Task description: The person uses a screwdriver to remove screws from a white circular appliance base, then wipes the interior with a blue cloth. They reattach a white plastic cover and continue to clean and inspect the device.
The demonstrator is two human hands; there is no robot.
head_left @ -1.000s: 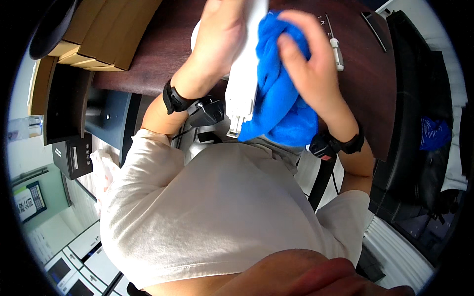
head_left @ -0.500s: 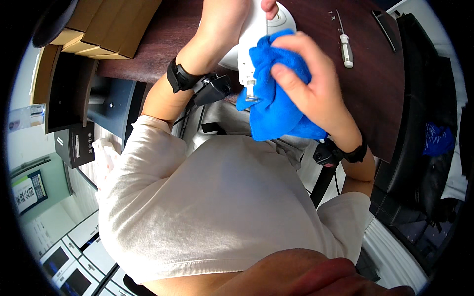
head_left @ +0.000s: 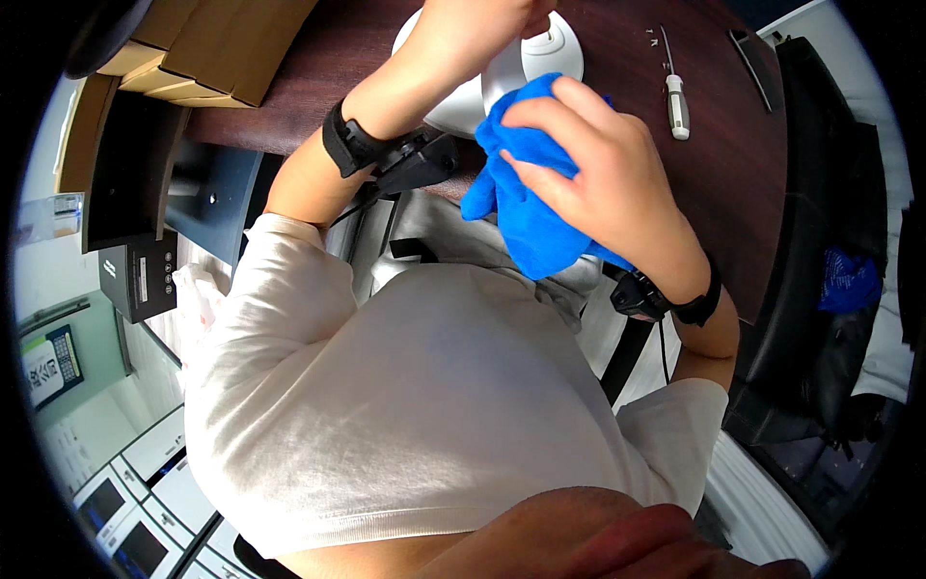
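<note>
A white device (head_left: 559,56) with a rounded base and a narrow arm lies on the dark wooden desk. My left hand (head_left: 492,21), partly cut off by the top edge, has its fingers curled around the device's arm. In my right hand (head_left: 608,159) a bunched blue cloth (head_left: 540,227) is gripped between thumb and fingers. The cloth wraps the near end of the white arm and hides it. Its loose part hangs below the desk edge, over my lap.
A screwdriver (head_left: 677,106) with a pale handle lies on the desk (head_left: 723,193) to the right, near a dark flat object (head_left: 752,68). Cardboard boxes (head_left: 217,48) stand at the far left. A black chair (head_left: 805,241) is at the right.
The cloth now covers the narrow arm's near end, where a metal tab showed before. My right hand has shifted slightly down along with the cloth; my left hand has moved a little right.
</note>
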